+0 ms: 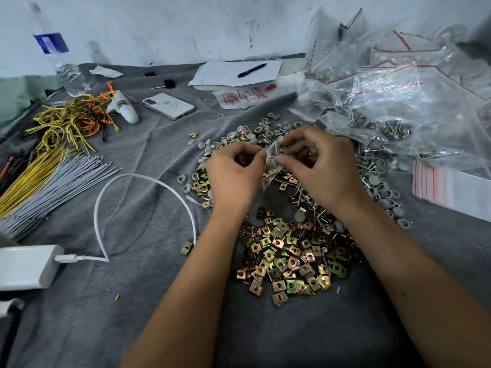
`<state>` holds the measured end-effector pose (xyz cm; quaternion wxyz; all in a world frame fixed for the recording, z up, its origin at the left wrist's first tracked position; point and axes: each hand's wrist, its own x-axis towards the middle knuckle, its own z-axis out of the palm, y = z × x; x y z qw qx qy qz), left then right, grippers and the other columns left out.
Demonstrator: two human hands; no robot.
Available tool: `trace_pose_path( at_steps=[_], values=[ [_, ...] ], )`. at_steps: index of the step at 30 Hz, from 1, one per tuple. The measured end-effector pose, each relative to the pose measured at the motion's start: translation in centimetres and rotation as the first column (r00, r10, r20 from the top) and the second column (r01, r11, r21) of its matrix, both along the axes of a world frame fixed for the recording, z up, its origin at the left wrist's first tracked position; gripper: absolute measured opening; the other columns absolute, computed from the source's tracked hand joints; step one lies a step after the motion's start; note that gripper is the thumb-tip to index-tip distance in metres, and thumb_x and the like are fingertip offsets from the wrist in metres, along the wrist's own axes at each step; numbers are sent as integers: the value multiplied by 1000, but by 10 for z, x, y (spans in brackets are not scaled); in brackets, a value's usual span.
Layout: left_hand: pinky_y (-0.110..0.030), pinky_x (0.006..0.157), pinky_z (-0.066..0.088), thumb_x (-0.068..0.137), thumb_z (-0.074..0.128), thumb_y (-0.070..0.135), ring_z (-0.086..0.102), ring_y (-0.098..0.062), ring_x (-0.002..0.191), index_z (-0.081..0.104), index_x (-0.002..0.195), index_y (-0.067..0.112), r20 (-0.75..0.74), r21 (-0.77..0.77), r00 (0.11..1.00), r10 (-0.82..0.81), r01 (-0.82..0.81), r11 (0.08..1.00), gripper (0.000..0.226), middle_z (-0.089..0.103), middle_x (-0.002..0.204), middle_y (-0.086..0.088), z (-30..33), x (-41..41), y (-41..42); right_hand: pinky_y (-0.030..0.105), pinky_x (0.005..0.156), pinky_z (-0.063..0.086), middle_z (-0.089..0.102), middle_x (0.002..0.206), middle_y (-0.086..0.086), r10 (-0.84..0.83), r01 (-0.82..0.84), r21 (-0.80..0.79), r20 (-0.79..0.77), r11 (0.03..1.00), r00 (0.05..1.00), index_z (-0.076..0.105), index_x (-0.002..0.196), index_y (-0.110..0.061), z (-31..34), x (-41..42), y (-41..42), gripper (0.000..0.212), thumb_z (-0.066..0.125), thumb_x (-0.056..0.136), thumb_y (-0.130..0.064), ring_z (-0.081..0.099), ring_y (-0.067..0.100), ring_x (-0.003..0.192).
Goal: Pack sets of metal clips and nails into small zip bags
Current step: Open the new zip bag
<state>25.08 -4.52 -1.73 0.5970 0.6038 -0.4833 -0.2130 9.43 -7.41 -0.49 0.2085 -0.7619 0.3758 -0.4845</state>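
Observation:
A small clear zip bag (pixel 271 166) hangs between my two hands above the parts pile. My left hand (pixel 235 172) pinches its left edge, and my right hand (pixel 322 166) pinches its top right, fingers curled. Some metal parts show inside the bag. Below my wrists lies a heap of gold and copper square metal clips (pixel 289 256). Nails (pixel 305 193) with grey round caps (pixel 249 132) spread around and behind my hands.
Filled and empty zip bags (pixel 398 83) pile up at the right, with a flat stack of red-striped bags (pixel 449 187). At the left lie grey and yellow ties (pixel 53 179), a white cable (pixel 148 179), a power bank (pixel 26 266), a phone (pixel 168 105) and a water bottle (pixel 57 54). Paper with a pen (pixel 251 69) sits at the back.

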Motion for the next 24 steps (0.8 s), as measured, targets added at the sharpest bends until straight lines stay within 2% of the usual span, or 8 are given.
trace_pose_path(
  at_steps=[2,4,6,8,12,15,21,24],
  values=[
    [-17,50,42,89,77,12,51,0,51,79,83,14,-23,-8,999,46,-47,999,7,65,60,7,0,1,0,28,63,58,70,79,-5,-20,21,-13,18,1000,1000,68,91,-15,0,-1,0,18,83,85,-22,68,11,71],
    [-18,53,46,89,77,11,56,-1,55,79,82,16,-72,-51,991,110,-114,992,8,68,64,7,1,5,1,20,58,52,68,75,-8,-7,7,0,-24,1000,1000,67,84,-17,0,-2,-1,18,83,85,-25,66,7,67],
    [-22,60,53,88,76,10,63,-6,63,79,82,15,-163,-97,971,174,-192,977,8,73,70,4,2,11,0,8,60,43,65,75,-17,58,-49,57,-179,997,982,68,79,-25,-2,-2,0,17,84,83,-30,63,-3,69],
    [-24,65,55,87,76,8,64,-9,67,78,80,15,-286,-115,928,238,-280,953,10,74,73,2,4,18,-3,6,69,38,62,81,-21,134,-105,96,-377,990,917,69,81,-30,-6,0,2,15,82,84,-35,59,-6,75],
    [-27,68,52,88,76,5,61,-13,68,75,78,12,-539,-83,787,301,-405,911,12,70,74,-2,5,33,-8,31,91,45,64,104,-7,94,-146,-45,-572,988,815,73,103,-23,-9,11,4,15,73,92,-33,54,15,106],
    [-36,75,52,89,75,4,58,-21,73,74,85,3,-618,-80,725,305,-444,893,4,67,78,-7,6,40,-8,39,96,49,58,117,-2,47,-124,-69,-666,990,744,69,119,-23,-11,20,6,26,69,94,-33,46,20,119],
    [-29,61,49,90,75,7,56,-15,63,75,79,13,-521,-104,805,283,-389,915,12,68,69,0,6,36,-6,40,101,47,55,120,1,41,-94,-36,-711,995,702,64,119,-16,-14,20,4,25,64,98,-30,43,20,119],
    [-31,66,55,89,76,9,62,-14,66,76,78,19,-337,-81,913,229,-270,959,14,73,74,0,4,29,-4,26,89,50,63,109,-2,35,-38,2,-482,999,876,63,111,-15,-10,16,6,12,61,100,-20,55,11,101]
  ],
)
